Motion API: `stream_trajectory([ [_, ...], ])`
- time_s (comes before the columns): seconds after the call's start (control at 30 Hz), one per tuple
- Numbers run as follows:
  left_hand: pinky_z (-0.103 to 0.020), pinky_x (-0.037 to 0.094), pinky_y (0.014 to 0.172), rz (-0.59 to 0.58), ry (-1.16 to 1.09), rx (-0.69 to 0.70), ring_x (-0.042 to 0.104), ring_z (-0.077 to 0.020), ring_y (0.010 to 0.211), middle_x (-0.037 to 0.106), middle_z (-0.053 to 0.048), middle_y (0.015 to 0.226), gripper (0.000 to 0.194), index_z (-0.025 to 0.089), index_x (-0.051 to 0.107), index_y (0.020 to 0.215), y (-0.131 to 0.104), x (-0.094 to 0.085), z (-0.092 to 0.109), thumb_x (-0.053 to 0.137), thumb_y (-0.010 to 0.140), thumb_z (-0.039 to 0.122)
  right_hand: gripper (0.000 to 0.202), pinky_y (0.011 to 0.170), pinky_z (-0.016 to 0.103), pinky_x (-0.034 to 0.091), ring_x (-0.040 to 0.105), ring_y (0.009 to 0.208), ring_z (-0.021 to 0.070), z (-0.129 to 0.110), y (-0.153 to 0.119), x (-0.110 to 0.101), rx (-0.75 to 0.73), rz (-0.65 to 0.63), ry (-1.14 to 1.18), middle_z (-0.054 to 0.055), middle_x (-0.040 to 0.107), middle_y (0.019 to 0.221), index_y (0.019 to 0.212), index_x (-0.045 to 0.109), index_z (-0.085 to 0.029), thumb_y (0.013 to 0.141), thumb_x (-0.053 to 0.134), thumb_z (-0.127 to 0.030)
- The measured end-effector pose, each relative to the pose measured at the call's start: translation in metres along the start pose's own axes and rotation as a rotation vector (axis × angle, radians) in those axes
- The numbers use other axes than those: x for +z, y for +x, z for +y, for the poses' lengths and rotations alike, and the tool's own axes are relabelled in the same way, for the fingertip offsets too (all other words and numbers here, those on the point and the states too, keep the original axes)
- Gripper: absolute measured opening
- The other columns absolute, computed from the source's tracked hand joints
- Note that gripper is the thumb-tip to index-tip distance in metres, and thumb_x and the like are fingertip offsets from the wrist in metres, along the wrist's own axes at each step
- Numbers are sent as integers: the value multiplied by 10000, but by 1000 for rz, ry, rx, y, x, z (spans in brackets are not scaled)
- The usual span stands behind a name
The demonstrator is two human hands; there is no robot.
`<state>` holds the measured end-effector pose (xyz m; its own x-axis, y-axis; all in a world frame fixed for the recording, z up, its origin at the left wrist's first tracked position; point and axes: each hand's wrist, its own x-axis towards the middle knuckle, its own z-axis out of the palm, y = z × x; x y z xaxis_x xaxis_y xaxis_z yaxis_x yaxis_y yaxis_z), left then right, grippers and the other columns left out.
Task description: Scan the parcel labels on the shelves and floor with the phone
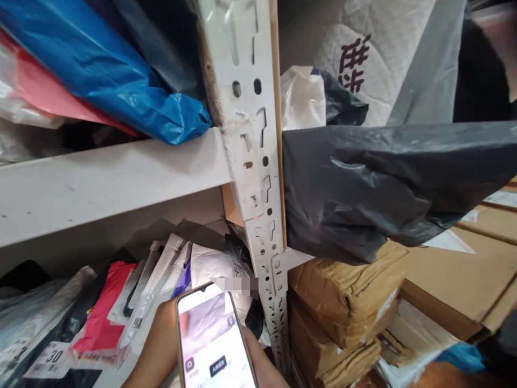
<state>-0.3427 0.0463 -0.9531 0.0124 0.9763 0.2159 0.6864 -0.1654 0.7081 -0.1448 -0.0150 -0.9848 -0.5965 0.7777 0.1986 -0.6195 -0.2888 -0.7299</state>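
A lit phone (216, 345) stands tilted at the bottom centre, its screen showing a camera-like picture above a white area. My right hand (264, 358) is closed on the phone along its right edge. From the lower left, my left hand (159, 337) reaches up beside and behind the phone, its fingers hidden. Just beyond the phone lies a white plastic parcel (212, 264), near my left hand. To the left, a red parcel (107, 304) and several grey and clear bags lean together on the lower shelf.
A white perforated post (258, 161) rises through the middle, joined to a white shelf beam (109, 180). A blue bag (121, 81) overhangs that beam. On the right, a black bag (388, 183) juts out above brown cartons (448, 269) and a wrapped brown parcel (347, 296).
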Motion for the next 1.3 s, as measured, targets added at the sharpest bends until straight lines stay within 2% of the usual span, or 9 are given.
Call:
stream_trajectory([
  [0.1,-305,503,571,6,-44,-22,552,-212,562,576,-23,530,258,219,498,459,-3,-5,-2,576,611,414,737,1064,505,410,645,1161,334,2,7,-3,5,21,123,34,730,965,1218,539,-273,597,889,-462],
  [0.23,-274,493,584,-18,-90,-27,592,-221,626,598,-5,565,232,205,552,492,-7,-5,-10,638,610,385,748,1076,493,379,647,1159,325,-1,6,-4,5,21,116,33,731,998,1194,549,-257,548,904,-385],
  [0.4,-267,473,616,-20,-57,-28,588,-215,668,616,-2,626,313,194,624,601,-10,-2,-17,609,724,482,832,1024,522,424,664,1119,330,-12,2,6,-80,-5,170,40,726,1052,1315,460,-272,582,843,-367],
  [0.6,-257,460,604,20,-40,-9,585,-205,654,605,-1,629,342,192,599,603,-13,-2,-12,629,721,512,877,993,525,448,675,1081,342,-8,0,10,-126,107,172,68,723,1056,1342,406,-260,596,831,-434],
  [0.67,-246,430,573,81,-34,23,536,-179,605,557,13,580,339,196,568,566,-17,2,-7,627,730,486,886,963,512,471,669,1103,346,-6,0,9,-148,121,178,73,727,1054,1348,383,-267,602,828,-446],
  [0.8,-253,383,579,291,-100,31,457,-156,584,495,24,564,332,206,522,543,-27,14,3,603,737,463,890,942,492,486,657,1124,348,-3,-1,6,-153,116,135,89,718,1093,1363,372,-272,617,810,-485],
  [0.93,-264,357,588,376,-92,53,410,-148,573,416,25,555,373,214,440,524,-32,23,2,593,758,461,932,913,508,507,639,1138,352,0,-2,0,-129,101,102,97,693,1134,1400,318,-300,627,794,-508],
  [1.17,-265,401,558,464,-7,204,466,-158,546,464,11,565,349,227,430,536,-34,26,-14,593,811,367,964,947,539,490,619,1164,365,1,-2,-4,-125,117,115,96,686,1141,1425,345,-298,604,804,-512],
  [1.3,-209,428,471,539,141,479,529,-131,469,518,29,536,325,214,470,559,-28,23,-24,626,827,312,839,1003,528,462,629,1162,353,1,-3,-3,-154,139,122,90,711,1117,1365,432,-277,646,781,-531],
])
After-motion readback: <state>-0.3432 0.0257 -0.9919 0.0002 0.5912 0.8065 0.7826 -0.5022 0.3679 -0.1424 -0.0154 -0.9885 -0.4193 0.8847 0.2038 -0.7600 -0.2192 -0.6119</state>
